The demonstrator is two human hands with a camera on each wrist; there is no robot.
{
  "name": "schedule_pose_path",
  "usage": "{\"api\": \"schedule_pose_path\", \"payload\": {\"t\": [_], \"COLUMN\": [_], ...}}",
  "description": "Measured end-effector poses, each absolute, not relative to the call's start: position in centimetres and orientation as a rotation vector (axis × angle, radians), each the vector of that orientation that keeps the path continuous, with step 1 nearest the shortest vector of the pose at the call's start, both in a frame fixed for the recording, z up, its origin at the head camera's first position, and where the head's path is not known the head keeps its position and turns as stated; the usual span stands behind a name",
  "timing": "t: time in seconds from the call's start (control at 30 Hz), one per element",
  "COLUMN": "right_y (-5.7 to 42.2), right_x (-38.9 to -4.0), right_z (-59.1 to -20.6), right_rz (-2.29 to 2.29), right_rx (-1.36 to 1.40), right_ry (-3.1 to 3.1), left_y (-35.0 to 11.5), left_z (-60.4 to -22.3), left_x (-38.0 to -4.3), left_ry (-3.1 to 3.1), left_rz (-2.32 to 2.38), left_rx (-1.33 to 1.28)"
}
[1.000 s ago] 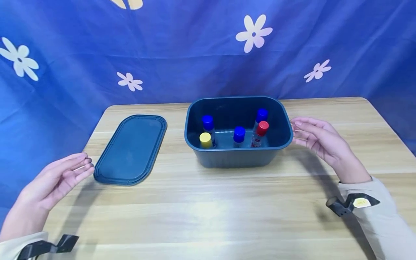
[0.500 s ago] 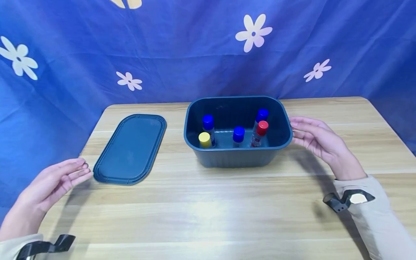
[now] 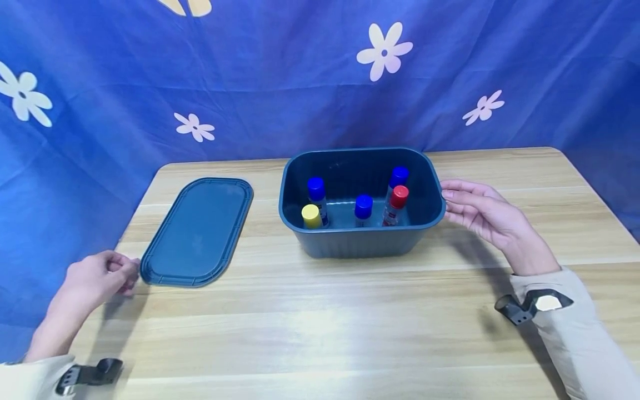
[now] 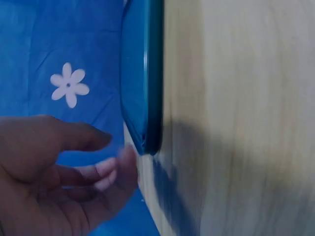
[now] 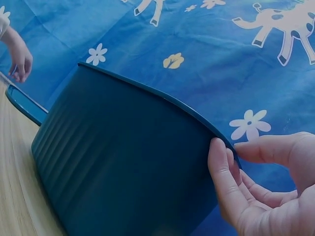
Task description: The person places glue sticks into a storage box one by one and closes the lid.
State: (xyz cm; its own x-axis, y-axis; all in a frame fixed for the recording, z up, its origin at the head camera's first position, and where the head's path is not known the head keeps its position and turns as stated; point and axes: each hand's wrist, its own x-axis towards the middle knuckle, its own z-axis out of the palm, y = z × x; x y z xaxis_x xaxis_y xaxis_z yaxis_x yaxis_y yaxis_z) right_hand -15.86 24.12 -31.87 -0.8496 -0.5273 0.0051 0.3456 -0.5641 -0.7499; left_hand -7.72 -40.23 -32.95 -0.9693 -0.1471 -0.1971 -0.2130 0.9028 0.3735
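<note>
A dark teal plastic bin [image 3: 357, 244] stands on the table, holding small clear bottles: three with blue caps, one with a yellow cap [image 3: 311, 214] and one with a red cap [image 3: 398, 198]. My right hand [image 3: 482, 214] is at the bin's right end, its fingertips right at the rim and the thumb close beside it, fingers gently bent. To the left lies a flat teal lid [image 3: 197, 230]. Beside the lid's near left corner is my left hand [image 3: 102, 278], fingers loosely curved. In the left wrist view a gap shows between thumb and fingers, with nothing held.
The light wooden table [image 3: 280, 328] carries the bin and the lid. Behind it and along its left side hangs a blue cloth [image 3: 280, 83] printed with white flowers. A black wrist camera [image 3: 530, 305] is strapped over the right sleeve.
My left hand has turned with its back upward and come down beside the lid's corner, its fingers drawing in. The right hand keeps its place at the bin's end. The view shifts slightly.
</note>
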Motion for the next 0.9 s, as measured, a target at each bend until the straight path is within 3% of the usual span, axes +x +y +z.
{"api": "schedule_pose_path", "payload": {"t": [0.9], "right_y": [23.8], "right_x": [-16.0], "right_z": [-32.0], "right_rz": [-2.387], "right_rx": [-0.309], "right_ry": [1.055], "left_y": [-38.9], "left_z": [-33.3], "left_x": [-8.4], "left_ry": [2.832], "left_rz": [0.370], "left_rx": [-0.298]}}
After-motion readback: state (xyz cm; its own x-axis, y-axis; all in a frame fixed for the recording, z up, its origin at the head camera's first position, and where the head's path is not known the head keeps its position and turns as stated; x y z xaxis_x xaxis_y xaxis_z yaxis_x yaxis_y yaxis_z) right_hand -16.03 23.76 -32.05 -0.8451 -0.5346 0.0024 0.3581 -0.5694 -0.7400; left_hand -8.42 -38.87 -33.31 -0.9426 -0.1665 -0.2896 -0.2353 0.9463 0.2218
